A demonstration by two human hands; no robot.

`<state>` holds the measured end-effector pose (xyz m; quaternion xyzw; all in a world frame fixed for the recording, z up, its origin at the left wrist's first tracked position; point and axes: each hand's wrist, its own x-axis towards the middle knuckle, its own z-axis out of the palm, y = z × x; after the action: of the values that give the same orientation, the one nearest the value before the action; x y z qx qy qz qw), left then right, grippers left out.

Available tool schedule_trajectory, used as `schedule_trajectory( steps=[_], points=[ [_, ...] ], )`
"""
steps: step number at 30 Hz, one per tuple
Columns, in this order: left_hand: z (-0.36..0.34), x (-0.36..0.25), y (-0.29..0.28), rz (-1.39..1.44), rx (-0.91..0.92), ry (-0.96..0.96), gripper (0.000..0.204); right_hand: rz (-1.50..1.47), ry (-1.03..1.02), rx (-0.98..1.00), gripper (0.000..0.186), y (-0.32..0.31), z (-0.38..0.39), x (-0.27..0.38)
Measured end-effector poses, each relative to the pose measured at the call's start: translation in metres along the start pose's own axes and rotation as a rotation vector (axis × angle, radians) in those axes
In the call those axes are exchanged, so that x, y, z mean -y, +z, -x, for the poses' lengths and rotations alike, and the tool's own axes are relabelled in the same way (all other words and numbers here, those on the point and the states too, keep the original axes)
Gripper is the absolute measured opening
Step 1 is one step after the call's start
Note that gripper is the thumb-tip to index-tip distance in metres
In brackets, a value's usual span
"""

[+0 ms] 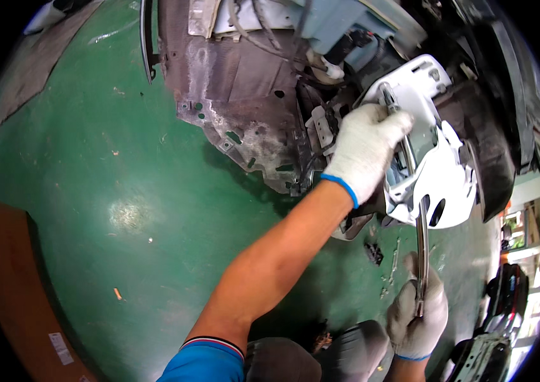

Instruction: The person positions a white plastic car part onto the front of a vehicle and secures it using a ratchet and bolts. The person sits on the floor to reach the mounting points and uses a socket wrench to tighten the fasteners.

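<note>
A long chrome socket-wrench bar [422, 239] runs through a white painted metal body part [445, 184] of a partly dismantled vehicle. My left hand [369, 146], in a white knit glove with a blue cuff, is closed round the bar's upper length, thumb lying over it. The bar's top end rests against the white part's upper face, and its middle passes behind a curved white flange. Lower down, my right hand [421, 315], gloved the same way, grips the bar's bottom end. What the top end engages is too small to make out.
A rusty, hole-punched metal panel [244, 121] juts out left of the white part, with cables [263, 28] above it. Black trim [483, 140] hangs on the right. A cardboard piece [15, 274] lies on the green floor [123, 153]. Small debris [374, 253] lies below the white part.
</note>
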<state>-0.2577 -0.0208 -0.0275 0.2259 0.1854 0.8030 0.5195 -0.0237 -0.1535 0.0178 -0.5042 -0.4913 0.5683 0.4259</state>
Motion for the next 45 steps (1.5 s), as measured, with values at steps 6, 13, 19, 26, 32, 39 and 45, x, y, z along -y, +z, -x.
schedule_trajectory(
  steps=[6,13,19,26,32,39,45],
  points=[
    [0.004,-0.006,0.004,-0.433,-0.173,0.054,0.037,1.020,-0.497,-0.165,0.044,0.017,0.000,0.000],
    [-0.008,0.008,0.001,-0.176,-0.038,0.048,0.041,-0.402,0.233,0.166,0.062,0.009,0.006,0.023],
    [-0.001,0.005,0.008,-0.375,-0.219,0.062,0.045,0.412,0.058,-0.141,0.054,-0.010,0.014,0.020],
    [0.001,0.017,0.003,-0.148,-0.086,0.111,0.045,-0.577,0.451,0.353,0.070,-0.022,0.001,0.008],
    [0.006,0.008,0.010,-0.313,-0.214,0.058,0.045,1.070,-0.353,-0.185,0.049,0.026,0.005,0.018],
    [0.007,-0.001,0.008,-0.390,-0.189,0.058,0.049,0.089,0.120,0.123,0.072,-0.034,-0.007,0.011],
    [-0.003,0.017,0.009,-0.300,-0.161,0.085,0.040,0.957,-0.213,-0.194,0.051,0.037,0.005,0.024]
  ],
)
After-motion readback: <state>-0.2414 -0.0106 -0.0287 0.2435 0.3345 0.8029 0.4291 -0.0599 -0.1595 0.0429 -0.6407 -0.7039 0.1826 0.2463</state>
